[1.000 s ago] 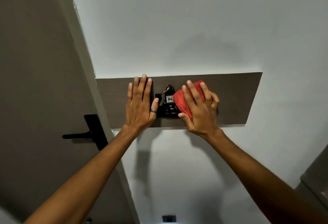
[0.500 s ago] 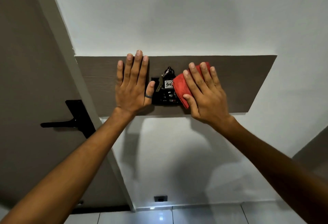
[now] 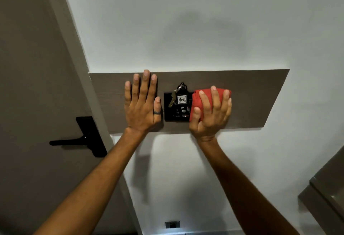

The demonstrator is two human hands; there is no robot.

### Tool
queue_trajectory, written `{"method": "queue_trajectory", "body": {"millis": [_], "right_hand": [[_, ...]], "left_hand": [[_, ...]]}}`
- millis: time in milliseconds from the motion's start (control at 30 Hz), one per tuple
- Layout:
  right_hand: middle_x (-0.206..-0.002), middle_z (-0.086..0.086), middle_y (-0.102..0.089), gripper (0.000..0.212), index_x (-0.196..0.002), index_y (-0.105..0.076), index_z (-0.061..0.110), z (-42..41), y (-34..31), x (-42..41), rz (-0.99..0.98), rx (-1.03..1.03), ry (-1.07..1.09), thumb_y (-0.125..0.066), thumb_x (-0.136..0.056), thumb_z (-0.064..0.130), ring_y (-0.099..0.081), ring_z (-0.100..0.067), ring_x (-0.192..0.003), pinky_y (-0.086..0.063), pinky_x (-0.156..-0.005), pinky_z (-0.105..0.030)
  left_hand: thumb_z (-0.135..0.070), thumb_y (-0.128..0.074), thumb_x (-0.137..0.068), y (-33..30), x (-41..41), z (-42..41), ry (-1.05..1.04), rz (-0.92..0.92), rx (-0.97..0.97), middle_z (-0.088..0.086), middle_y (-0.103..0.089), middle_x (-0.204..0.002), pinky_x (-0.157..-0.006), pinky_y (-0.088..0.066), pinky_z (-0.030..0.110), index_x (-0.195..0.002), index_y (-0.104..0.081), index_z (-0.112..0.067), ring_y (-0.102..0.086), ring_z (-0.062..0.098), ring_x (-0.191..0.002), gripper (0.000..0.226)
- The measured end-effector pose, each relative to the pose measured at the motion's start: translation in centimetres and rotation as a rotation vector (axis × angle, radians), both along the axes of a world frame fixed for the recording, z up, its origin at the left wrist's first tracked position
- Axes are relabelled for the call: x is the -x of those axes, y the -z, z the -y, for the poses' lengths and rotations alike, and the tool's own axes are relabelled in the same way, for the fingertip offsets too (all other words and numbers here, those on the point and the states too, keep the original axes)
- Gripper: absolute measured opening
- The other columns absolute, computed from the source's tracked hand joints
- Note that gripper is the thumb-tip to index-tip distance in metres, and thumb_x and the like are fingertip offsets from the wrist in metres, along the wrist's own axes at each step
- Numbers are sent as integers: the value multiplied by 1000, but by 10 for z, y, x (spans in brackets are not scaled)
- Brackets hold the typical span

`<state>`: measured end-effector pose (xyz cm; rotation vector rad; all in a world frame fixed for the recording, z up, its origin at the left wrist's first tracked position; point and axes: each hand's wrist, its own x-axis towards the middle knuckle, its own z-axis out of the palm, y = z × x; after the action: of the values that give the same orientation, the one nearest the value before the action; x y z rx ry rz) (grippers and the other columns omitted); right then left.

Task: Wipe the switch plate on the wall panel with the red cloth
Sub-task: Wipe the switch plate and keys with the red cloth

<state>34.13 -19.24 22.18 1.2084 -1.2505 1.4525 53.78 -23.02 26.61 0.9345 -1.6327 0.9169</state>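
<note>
Red cloth in right grip touches switch plate; left hand flat, fingers spread.

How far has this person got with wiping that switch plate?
Underway, it seems. The right hand presses the red cloth against the right edge of the black switch plate, while the left hand rests flat on the wall panel. The plate's middle and left, behind the hanging keys, are uncovered; whether already wiped, I cannot tell.

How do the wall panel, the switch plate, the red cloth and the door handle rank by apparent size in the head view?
1. wall panel
2. door handle, with its backplate
3. switch plate and red cloth: similar, both partly hidden, so unranked.
</note>
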Motion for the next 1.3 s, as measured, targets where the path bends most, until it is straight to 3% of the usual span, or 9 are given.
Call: {"method": "queue_trajectory", "body": {"millis": [133,200,267,400,533,667,867,967,1300], "right_hand": [[-148,-12,-60,44,-143,-62,25,-5,-12,28,-274,-13,-4,-42,-107,42,-42,-41,-149,-32,-126,-53],[-150,-12,-59,43,-143,-62,26,-4,-16,24,-133,-9,-4,-43,-107,40,-37,-38,-153,-28,-128,-52],[-151,-11,-56,42,-144,-60,27,-5,-7,8,-22,-12,-5,-42,-108,41,-34,-38,-154,-24,-130,-51],[-150,-13,-57,43,-142,-61,24,-6,0,26,-271,-18,-18,-40,-109,42,-39,-41,-149,-29,-128,-52],[-152,-10,-56,42,-142,-61,26,-3,-4,-10,123,-8,-32,-41,-109,42,-32,-35,-157,-26,-129,-53],[-149,-15,-58,45,-144,-59,22,-7,1,30,-262,-23,-23,-38,-110,43,-39,-42,-149,-24,-130,-52],[-156,-15,-51,46,-149,-55,14,-13,-1,20,-137,-84,-29,-43,-110,35,-15,-31,-162,-7,-135,-49],[-155,-11,-53,46,-148,-57,15,-7,-20,37,-343,-38,-24,-49,-107,35,-30,-36,-157,-18,-133,-52],[-145,-9,-63,41,-140,-61,20,-8,11,29,-356,11,30,-45,-107,39,-53,-40,-138,-32,-124,-54]], "left_hand": [[-32,-29,-104,4,-3,0,-3,11,-7,2,3,-169,-128,-3,47,-158,-20,-9,7,22,-157,60],[-32,-28,-104,4,-2,2,-4,5,2,0,8,-170,-128,-3,47,-158,-19,-10,7,22,-157,59],[-32,-29,-104,5,-1,2,-9,-10,4,0,7,-170,-128,-2,46,-158,-20,-10,6,23,-157,59],[-32,-30,-104,7,-1,3,-8,-10,12,1,6,-170,-129,-1,46,-158,-20,-10,5,23,-157,60],[-32,-30,-104,7,-1,2,-16,-6,-1,2,5,-170,-129,0,46,-160,-17,-11,4,24,-157,61],[-32,-31,-104,11,-3,3,-23,-9,5,3,3,-170,-129,-1,46,-161,-16,-12,2,25,-157,62],[-32,-32,-104,8,0,3,-18,-11,12,10,-19,-165,-129,-3,47,-160,-19,-10,1,25,-157,61],[-32,-31,-104,12,0,6,-25,-17,14,12,-27,-163,-129,-5,48,-160,-20,-10,-1,26,-157,61],[-32,-31,-103,10,0,6,-40,-16,37,11,-22,-163,-129,-4,48,-159,-20,-9,0,25,-157,62]]}}
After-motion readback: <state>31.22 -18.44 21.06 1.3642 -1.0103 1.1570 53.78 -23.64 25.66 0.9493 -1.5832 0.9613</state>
